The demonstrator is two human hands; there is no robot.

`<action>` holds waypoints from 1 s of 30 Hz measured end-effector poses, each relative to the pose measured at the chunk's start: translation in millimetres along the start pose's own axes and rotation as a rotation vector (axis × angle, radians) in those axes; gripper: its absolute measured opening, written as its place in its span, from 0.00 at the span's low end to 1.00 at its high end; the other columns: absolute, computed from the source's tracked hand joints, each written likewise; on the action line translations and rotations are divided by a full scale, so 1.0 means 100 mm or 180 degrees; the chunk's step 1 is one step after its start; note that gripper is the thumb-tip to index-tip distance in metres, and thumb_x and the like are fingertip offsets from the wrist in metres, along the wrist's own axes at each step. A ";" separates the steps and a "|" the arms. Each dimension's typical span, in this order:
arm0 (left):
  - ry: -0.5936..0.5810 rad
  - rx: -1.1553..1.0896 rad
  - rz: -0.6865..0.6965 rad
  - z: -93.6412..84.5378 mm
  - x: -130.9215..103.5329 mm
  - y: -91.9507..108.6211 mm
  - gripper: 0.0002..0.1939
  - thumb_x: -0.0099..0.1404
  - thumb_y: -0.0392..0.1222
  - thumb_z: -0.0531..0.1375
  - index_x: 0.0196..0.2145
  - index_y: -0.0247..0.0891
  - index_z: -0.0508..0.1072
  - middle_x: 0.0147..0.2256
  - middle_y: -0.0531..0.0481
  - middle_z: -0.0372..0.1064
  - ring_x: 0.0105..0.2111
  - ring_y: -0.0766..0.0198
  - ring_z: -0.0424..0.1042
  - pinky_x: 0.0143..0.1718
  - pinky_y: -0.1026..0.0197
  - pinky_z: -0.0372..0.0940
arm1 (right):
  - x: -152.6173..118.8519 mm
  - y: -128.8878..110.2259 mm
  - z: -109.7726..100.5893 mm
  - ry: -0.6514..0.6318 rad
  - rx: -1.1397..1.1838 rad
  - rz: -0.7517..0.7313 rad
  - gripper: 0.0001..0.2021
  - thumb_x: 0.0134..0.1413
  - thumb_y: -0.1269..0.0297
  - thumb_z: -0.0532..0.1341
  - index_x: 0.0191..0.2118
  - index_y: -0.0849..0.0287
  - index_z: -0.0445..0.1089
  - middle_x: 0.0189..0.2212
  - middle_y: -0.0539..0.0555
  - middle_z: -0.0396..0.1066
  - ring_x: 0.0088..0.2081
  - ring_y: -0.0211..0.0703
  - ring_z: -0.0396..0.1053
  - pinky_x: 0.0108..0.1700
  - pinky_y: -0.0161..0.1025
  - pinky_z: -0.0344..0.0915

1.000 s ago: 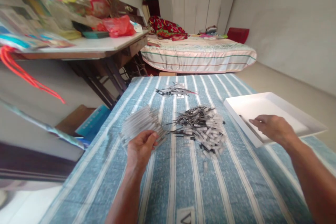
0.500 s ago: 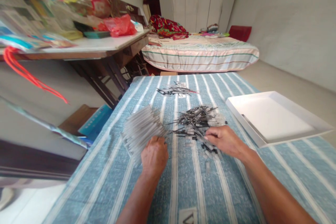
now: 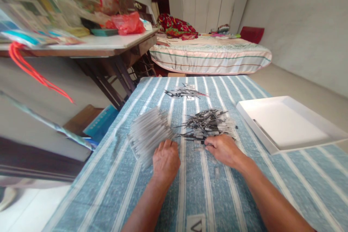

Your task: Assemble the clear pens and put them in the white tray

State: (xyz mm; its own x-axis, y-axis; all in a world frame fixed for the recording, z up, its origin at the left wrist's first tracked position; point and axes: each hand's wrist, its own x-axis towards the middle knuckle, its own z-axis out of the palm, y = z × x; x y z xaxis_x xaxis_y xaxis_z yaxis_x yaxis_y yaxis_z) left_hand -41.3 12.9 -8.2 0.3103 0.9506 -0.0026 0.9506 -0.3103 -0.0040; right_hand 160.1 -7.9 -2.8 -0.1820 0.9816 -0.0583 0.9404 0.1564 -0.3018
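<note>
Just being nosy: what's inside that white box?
A thin dark stick lies inside the white box, along its left wall, which hides whatever is directly behind it.

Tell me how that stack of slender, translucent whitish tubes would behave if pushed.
The translucent tubes would probably spread, since no band shows around them. They look thin, so likely light; their straight, seemingly rounded shape may let them roll.

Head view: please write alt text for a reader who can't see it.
A person's left hand is at a pile of pale tubes and the right hand at a heap of slim dark and whitish pieces, on a blue striped tablecloth. An open white box sits to the right; a bed stands beyond.
</note>
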 end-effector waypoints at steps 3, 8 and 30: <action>-0.0087 -0.0059 0.0026 0.00 -0.01 0.01 0.11 0.61 0.36 0.49 0.31 0.35 0.71 0.34 0.42 0.68 0.38 0.54 0.67 0.36 0.56 0.60 | 0.01 -0.04 0.01 -0.0068 -0.0118 -0.0019 0.09 0.53 0.64 0.55 0.35 0.53 0.72 0.29 0.51 0.75 0.34 0.43 0.71 0.32 0.33 0.54; -0.0109 -0.0308 0.0029 -0.01 -0.01 0.01 0.10 0.61 0.37 0.50 0.29 0.37 0.71 0.36 0.43 0.68 0.39 0.55 0.66 0.37 0.58 0.59 | 0.03 -0.12 0.02 -0.0174 -0.0308 -0.0020 0.09 0.54 0.63 0.55 0.34 0.54 0.72 0.29 0.53 0.75 0.35 0.45 0.71 0.31 0.34 0.54; -0.0497 -0.5333 -0.1012 -0.01 0.00 0.04 0.14 0.48 0.43 0.62 0.32 0.33 0.70 0.19 0.53 0.68 0.17 0.71 0.61 0.17 0.67 0.54 | -0.02 -0.04 0.10 0.0081 0.0073 0.0099 0.10 0.54 0.63 0.54 0.36 0.52 0.72 0.26 0.49 0.74 0.31 0.41 0.70 0.31 0.32 0.53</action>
State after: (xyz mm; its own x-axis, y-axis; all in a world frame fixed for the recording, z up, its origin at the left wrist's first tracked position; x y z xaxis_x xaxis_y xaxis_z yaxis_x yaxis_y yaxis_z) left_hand -38.0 11.5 -7.0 0.2158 0.9293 -0.2998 -0.0320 0.3136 0.9490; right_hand 153.6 -11.8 -11.1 -0.1453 0.9884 -0.0440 0.9386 0.1236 -0.3221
